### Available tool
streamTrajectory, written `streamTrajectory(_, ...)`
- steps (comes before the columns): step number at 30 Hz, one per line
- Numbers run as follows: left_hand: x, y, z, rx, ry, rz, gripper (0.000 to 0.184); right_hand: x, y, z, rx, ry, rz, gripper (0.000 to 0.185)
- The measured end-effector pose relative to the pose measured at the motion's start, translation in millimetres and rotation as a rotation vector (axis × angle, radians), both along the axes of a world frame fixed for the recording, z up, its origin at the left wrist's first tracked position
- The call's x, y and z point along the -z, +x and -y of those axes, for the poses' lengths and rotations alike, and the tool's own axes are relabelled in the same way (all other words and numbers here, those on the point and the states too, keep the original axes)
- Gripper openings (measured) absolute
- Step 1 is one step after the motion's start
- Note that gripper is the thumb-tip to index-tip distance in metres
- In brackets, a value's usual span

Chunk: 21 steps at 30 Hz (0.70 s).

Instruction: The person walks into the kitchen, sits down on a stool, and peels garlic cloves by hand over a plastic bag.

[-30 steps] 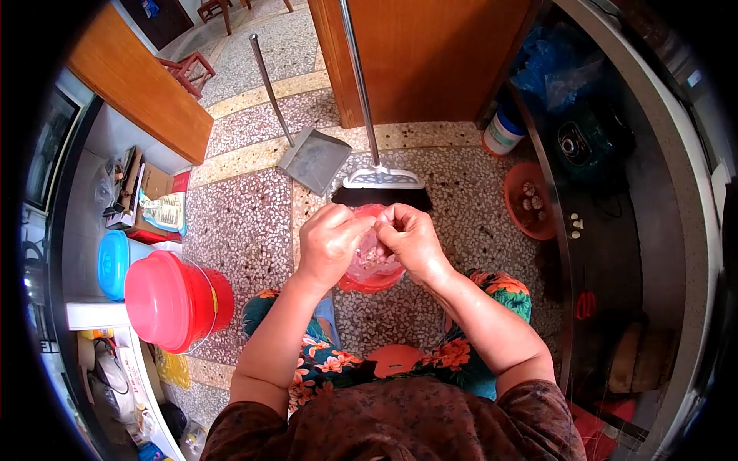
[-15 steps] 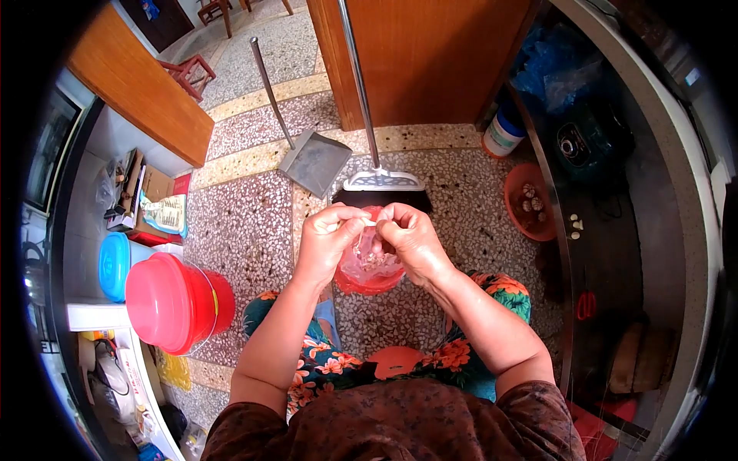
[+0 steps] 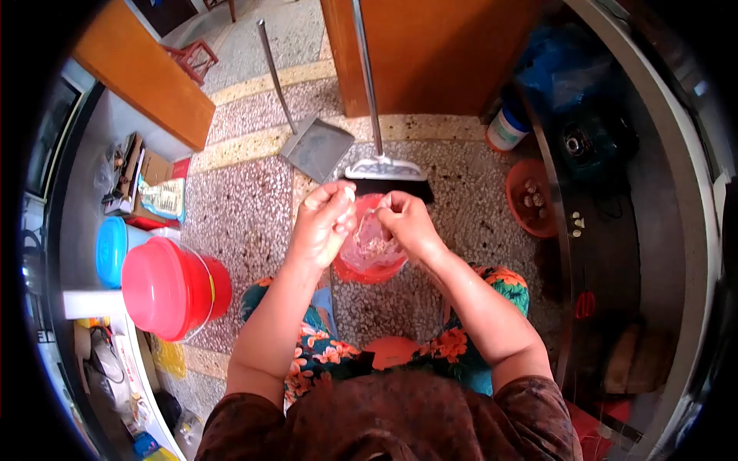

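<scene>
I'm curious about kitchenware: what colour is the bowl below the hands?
The bowl is red; it shows best in the head view.

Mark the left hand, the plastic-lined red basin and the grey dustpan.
Left hand (image 3: 319, 229), head view: middle of the hand.
Plastic-lined red basin (image 3: 370, 274), head view: near wall.
Grey dustpan (image 3: 318, 147), head view: middle of the pan.

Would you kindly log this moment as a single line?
Left hand: pinching small pale piece | Right hand: above red basin, grip contents unclear | Red basin: pale bits inside | Broom: beyond basin
</scene>
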State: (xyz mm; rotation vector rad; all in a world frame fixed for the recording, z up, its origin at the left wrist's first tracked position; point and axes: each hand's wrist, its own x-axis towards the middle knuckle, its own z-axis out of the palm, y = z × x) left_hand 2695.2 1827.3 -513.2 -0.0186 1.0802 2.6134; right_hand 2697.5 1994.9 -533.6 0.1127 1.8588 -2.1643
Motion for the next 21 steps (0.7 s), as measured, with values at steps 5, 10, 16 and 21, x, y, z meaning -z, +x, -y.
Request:
streamTrajectory(5, -7, 0, 5, -0.106, -0.045, 0.009, 0.014, 84, -16, 11, -0.128, 0.698, -0.216, 0.011)
streamTrajectory(10, -6, -5, 16, -0.099, -0.057, -0.038, 0.011, 151, -17, 23, -0.278, 0.961, -0.189, 0.014)
streamTrajectory(16, -9, -2, 24, -0.143, -0.054, -0.014, 0.013, 234, -19, 23, -0.169, 0.98, -0.224, 0.006)
streamTrajectory(21, -12, -1, 29, -0.123, -0.025, -0.042, 0.014, 241, -18, 23, -0.198, 0.984, -0.235, 0.008)
